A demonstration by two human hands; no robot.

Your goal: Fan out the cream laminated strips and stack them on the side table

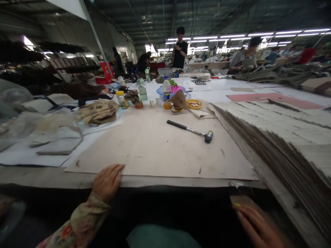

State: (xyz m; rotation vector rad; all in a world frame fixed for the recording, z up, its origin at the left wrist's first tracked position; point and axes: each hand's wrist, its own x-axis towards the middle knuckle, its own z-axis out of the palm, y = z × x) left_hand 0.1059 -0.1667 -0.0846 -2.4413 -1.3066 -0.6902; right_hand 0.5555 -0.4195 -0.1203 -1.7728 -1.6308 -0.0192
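Observation:
My left hand (107, 182) rests on the near edge of the table, fingers curled over the front edge of a large beige sheet (160, 144). My right hand (258, 225) is low at the bottom right, below the table edge and blurred; it seems to touch a small brown piece (241, 199), and its fingers look stretched out. A small mallet with a black handle (191, 130) lies on the sheet, beyond both hands.
A long fanned stack of flat pieces (281, 137) fills the right side. Bottles, jars, a blue bowl (161, 91) and folded cloth (98, 112) crowd the far end. A person in black (180, 50) stands at the back; others work at tables behind.

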